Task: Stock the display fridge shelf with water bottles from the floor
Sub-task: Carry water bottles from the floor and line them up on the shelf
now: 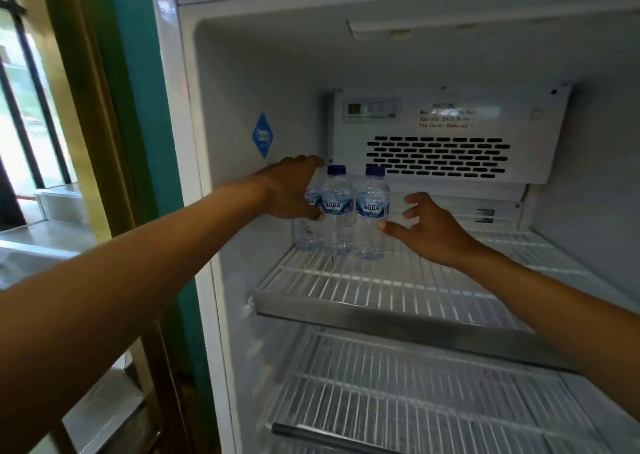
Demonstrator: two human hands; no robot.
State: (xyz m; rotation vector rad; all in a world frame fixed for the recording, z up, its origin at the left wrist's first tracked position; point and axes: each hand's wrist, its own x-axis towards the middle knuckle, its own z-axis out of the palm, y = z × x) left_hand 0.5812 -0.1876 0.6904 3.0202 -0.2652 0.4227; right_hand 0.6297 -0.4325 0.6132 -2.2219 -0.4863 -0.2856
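Clear plastic bottles (337, 207) stand upright below the vent panel (440, 155); your left hand (294, 190) grips one, right hand (427, 226) released—nudge them flush.

Head view, close, facing fridge shelf (398, 318)

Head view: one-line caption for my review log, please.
Left hand grips the leftmost of the water bottles on the fridge's upper wire shelf; right hand open beside them.

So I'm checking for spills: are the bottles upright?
Upright: the bottles stand on the wire shelf, blue caps on top.
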